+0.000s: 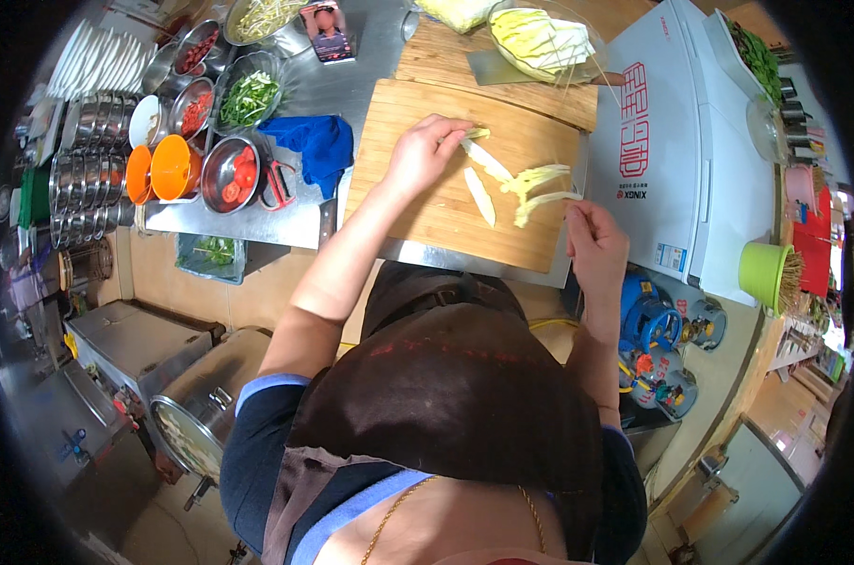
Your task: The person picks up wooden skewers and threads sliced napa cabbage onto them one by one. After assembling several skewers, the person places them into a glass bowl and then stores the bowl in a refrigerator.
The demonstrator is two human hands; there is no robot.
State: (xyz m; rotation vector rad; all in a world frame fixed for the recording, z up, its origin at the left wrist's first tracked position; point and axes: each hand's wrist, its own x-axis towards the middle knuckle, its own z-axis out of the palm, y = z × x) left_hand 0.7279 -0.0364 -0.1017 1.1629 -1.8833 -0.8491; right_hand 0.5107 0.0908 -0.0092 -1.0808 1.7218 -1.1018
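On the wooden cutting board (427, 226) lie several pale yellow-white strips of napa cabbage (480, 198). My left hand (427, 152) is over the board's far middle, its thumb and fingers pinched on a small cabbage piece (478, 133). At the board's right edge, my right hand (598, 236) has its fingertips on the end of a cabbage strip (550, 202), thumb and fingers closed around it. Beyond the board, a clear bowl (600, 60) holds larger cabbage leaves (543, 39). A cleaver blade (494, 68) lies partly hidden beneath that bowl.
Left on the steel counter (271, 224) are a blue cloth (314, 145), a red-handled peeler (280, 187), a steel bowl of tomatoes (239, 176), a bowl of chopped greens (250, 99) and a phone (328, 32). A white freezer (656, 141) stands right; gas cylinders (649, 311) sit below.
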